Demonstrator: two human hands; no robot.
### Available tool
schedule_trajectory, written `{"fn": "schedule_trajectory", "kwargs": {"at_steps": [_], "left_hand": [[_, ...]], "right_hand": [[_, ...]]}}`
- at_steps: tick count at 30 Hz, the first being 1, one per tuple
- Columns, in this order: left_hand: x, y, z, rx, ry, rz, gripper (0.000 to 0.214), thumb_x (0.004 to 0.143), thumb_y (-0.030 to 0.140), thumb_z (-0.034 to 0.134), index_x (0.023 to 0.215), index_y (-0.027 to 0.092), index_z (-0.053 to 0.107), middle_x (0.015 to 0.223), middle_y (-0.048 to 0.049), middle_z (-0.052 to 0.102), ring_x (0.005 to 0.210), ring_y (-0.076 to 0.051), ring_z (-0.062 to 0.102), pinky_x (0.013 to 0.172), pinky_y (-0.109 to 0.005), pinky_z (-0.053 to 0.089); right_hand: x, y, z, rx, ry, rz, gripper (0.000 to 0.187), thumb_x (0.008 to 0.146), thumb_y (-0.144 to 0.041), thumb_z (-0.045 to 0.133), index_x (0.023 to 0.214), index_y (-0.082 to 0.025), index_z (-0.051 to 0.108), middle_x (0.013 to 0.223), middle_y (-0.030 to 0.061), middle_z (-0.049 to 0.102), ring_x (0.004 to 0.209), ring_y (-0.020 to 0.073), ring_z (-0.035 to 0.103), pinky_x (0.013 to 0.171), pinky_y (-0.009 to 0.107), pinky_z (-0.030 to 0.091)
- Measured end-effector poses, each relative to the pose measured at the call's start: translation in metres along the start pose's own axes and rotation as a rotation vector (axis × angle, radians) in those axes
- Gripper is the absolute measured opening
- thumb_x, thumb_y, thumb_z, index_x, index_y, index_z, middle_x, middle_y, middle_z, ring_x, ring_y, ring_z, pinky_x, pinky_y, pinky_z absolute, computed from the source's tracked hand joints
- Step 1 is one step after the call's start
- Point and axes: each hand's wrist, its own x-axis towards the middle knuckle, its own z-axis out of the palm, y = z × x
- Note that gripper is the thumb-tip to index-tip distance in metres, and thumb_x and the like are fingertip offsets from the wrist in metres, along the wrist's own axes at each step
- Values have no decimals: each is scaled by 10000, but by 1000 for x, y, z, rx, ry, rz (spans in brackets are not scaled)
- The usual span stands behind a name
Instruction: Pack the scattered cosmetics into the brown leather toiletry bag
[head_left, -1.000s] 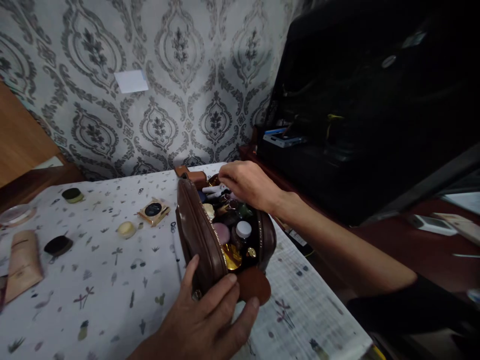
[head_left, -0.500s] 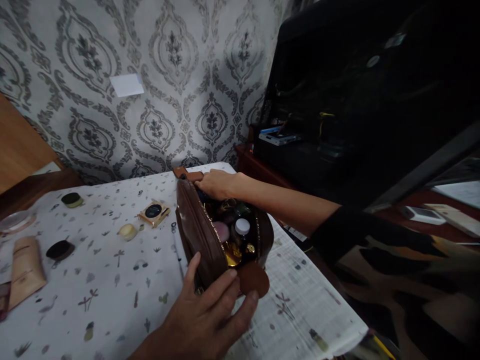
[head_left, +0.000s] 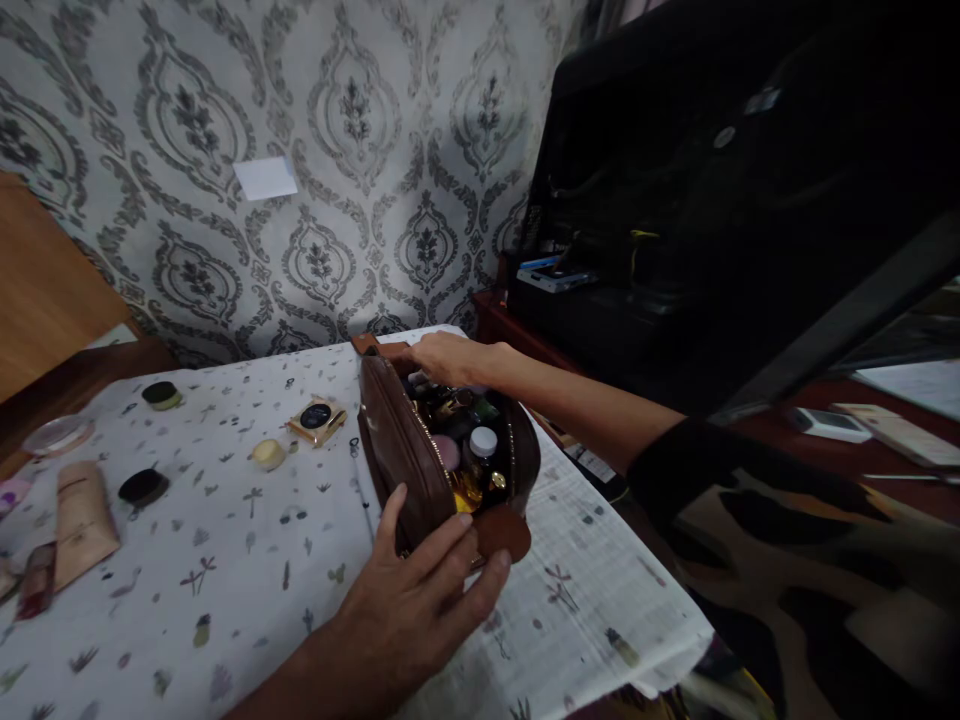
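A brown cosmetic bag [head_left: 401, 440] stands unzipped on the cloth-covered table, packed with small items. Among them show a bottle with a white cap [head_left: 483, 442], a pink round piece [head_left: 448, 452] and something shiny gold. My left hand [head_left: 420, 590] grips the bag's near end, thumb along its left side and fingers by the round brown flap [head_left: 504, 535]. At the far end of the opening my right hand [head_left: 448, 358] reaches in with its fingers curled down. Those fingertips are mostly hidden, so what they hold cannot be made out.
Left on the patterned cloth lie a gold compact [head_left: 318, 420], a small yellow pot [head_left: 268, 455], a dark lid [head_left: 143, 487], a green-sided jar [head_left: 162, 395], a beige tube [head_left: 86, 520] and a clear round case [head_left: 58, 435]. A large black screen [head_left: 712, 200] stands at right.
The view has shifted slightly, bringing more of the left-side items into sight. My right hand has drawn back a little over the bag opening; my left hand stays at the near end.
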Motion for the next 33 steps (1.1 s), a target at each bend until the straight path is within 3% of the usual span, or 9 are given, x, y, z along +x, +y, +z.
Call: {"fn": "schedule_trajectory", "kwargs": {"at_steps": [4, 7, 11, 14, 21, 26, 33], "left_hand": [[-2, -1, -4, 18, -40, 12, 314, 1000, 152, 521, 1292, 152, 637, 1132, -56, 738, 1268, -189, 562, 1272, -619, 28], [-4, -1, -6, 34, -73, 25, 337, 985, 175, 565, 1316, 146, 621, 1169, -65, 721, 1287, -196, 550, 1274, -614, 25], [-4, -1, -6, 60, -78, 43, 331, 1000, 157, 506, 1313, 142, 615, 1165, -88, 713, 1286, -204, 551, 1266, -631, 60], [-3, -2, -7, 53, -66, 36, 333, 1018, 138, 440, 1297, 140, 621, 1151, -88, 722, 1277, -200, 556, 1263, -637, 53], [-4, -1, -3, 30, -9, 19, 351, 1013, 121, 426, 1301, 127, 627, 1146, -85, 723, 1278, -201, 558, 1267, -614, 6], [-2, -1, -9, 50, -94, 30, 367, 1006, 117, 447, 1331, 147, 614, 1194, -81, 720, 1309, -192, 543, 1273, -590, -5], [-8, 0, 1, 22, -29, 7, 387, 998, 88, 415, 1323, 149, 614, 1184, -78, 728, 1328, -191, 529, 1272, -606, 15]], "right_hand": [[-5, 3, -1, -5, 118, 68, 305, 958, -102, 477, 1157, -100, 707, 1068, 166, 742, 985, 226, 692, 790, 280, 453], [-13, 5, -6, -67, 141, 74, 302, 954, -98, 469, 1112, -112, 726, 1223, 175, 688, 1162, 254, 615, 919, 320, 454], [-18, 6, -7, -173, 69, 70, 300, 950, -203, 549, 1179, -114, 721, 1478, 189, 512, 1378, 347, 421, 1090, 460, 380], [-11, 4, -6, -198, -10, 88, 370, 977, -264, 508, 1270, -118, 682, 1497, 192, 494, 1410, 362, 370, 1129, 509, 329], [11, -4, -8, -202, -70, 178, 330, 921, -234, 553, 1188, -147, 726, 1348, 192, 633, 1343, 355, 461, 1106, 522, 334], [17, -7, -6, -189, -98, 232, 360, 901, -227, 574, 1223, -137, 706, 1311, 205, 657, 1265, 359, 541, 1064, 534, 358], [17, -6, -6, -170, -84, 236, 391, 889, -198, 569, 1263, -150, 670, 1340, 203, 646, 1284, 357, 540, 1069, 541, 345]]}}
